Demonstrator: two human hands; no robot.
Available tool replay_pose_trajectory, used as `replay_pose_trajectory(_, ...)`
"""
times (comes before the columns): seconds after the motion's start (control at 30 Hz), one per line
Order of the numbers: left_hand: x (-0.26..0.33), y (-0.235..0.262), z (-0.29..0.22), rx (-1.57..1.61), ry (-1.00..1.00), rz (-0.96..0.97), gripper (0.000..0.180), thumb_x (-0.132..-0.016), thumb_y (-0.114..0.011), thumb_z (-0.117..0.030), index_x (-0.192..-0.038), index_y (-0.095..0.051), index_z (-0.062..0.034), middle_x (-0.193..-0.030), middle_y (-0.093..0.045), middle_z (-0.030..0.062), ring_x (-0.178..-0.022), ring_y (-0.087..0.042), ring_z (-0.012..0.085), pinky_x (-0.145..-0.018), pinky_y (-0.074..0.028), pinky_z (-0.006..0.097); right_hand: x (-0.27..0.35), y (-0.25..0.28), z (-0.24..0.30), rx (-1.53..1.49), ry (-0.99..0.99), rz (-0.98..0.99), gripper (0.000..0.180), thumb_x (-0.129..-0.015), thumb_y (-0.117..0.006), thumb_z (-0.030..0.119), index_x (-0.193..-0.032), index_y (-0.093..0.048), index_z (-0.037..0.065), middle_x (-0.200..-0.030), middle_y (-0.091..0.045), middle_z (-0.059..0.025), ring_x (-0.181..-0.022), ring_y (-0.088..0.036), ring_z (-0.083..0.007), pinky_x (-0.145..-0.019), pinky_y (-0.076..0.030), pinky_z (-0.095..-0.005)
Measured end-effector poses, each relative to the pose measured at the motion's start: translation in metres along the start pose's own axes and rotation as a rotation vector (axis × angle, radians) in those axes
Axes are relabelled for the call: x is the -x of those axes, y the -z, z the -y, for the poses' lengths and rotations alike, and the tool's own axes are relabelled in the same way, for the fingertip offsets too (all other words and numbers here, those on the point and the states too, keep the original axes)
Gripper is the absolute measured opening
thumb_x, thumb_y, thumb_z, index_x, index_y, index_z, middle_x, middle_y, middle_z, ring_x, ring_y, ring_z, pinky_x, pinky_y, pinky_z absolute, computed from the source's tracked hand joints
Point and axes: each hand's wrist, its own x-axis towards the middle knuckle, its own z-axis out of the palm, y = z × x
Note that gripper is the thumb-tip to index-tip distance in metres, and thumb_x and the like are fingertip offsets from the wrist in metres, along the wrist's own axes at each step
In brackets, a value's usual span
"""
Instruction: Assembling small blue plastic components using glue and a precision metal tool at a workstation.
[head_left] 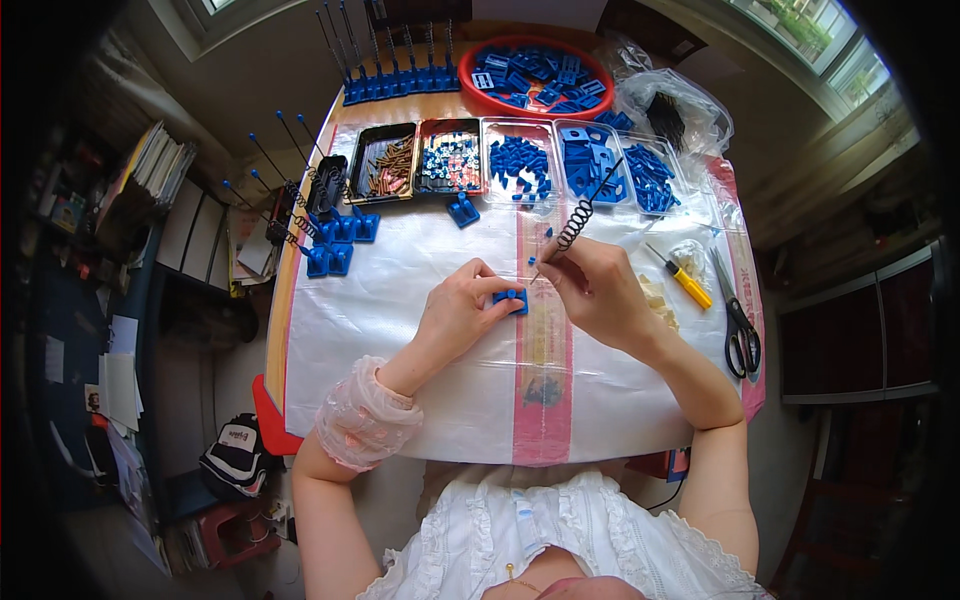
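My left hand point(462, 304) is closed on a small blue plastic base point(516, 300), pinched between thumb and fingers over the mat. To its right, my right hand point(603, 292) grips a thin black rod with a coiled spring point(574, 224). The spring rises above the fingers, and its thin lower end points down close to the blue base, though I cannot tell whether they touch. Two tiny blue pieces point(532, 261) lie on the mat just beyond my hands. Another blue base point(463, 210) sits by itself farther back.
Trays of brass-coloured pins point(383, 166), small metal parts point(450, 160) and blue pieces point(520, 168) line the back. Behind them stands a red basin point(535, 112). Blue bases with springs stand at left. A yellow screwdriver point(690, 287) and scissors point(739, 325) lie at right.
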Motion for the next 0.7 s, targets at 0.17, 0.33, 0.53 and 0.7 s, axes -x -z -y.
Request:
replay_pose_trajectory(0.17, -0.003, 0.006, -0.008, 0.019, -0.002, 0.049, 0.029, -0.082, -0.081, -0.016, -0.111, -0.079, -0.0176, -0.084, -0.058, 0.0003, -0.063, -0.046, 0.0085, -0.059, -0.041, 0.026, 0.021, 0.025, -0.024, 0.070, -0.084, 0.092, 0.007, -0.088, -0.070, -0.001, -0.093, -0.066, -0.003, -0.077, -0.068, -0.0107, -0.060, -0.060, -0.0157, -0.056, -0.046, -0.0285)
replay_pose_trajectory(0.33, -0.014, 0.022, -0.008, 0.162, 0.068, -0.013, 0.022, -0.087, -0.078, -0.018, -0.108, -0.078, -0.0110, -0.090, -0.066, 0.0025, -0.066, -0.054, 0.0077, -0.059, -0.045, 0.024, 0.038, 0.037, -0.025, 0.091, -0.150, 0.006, 0.007, -0.088, -0.070, 0.001, -0.092, -0.067, -0.003, -0.078, -0.068, -0.0145, -0.066, -0.065, -0.0220, -0.059, -0.049, -0.0326)
replay_pose_trajectory(0.53, -0.033, 0.022, 0.000, 0.013, -0.029, 0.083, 0.017, -0.089, -0.074, -0.008, -0.105, -0.078, -0.0084, -0.094, -0.071, 0.0053, -0.075, -0.063, 0.0114, -0.063, -0.050, 0.025, 0.049, 0.028, -0.036, 0.047, -0.097, -0.049, 0.008, -0.087, -0.072, 0.002, -0.092, -0.067, -0.002, -0.076, -0.068, -0.0151, -0.062, -0.066, -0.0239, -0.057, -0.050, -0.0331)
replay_pose_trajectory(0.7, -0.059, 0.007, -0.010, -0.236, -0.171, 0.088, 0.013, -0.084, -0.077, -0.011, -0.097, -0.077, -0.0088, -0.088, -0.070, 0.0074, -0.076, -0.067, 0.0215, -0.068, -0.053, 0.033, 0.052, 0.019, -0.046, 0.039, -0.021, -0.091, 0.006, -0.086, -0.073, 0.000, -0.088, -0.067, 0.000, -0.073, -0.065, -0.0097, -0.057, -0.060, -0.0185, -0.053, -0.045, -0.0301)
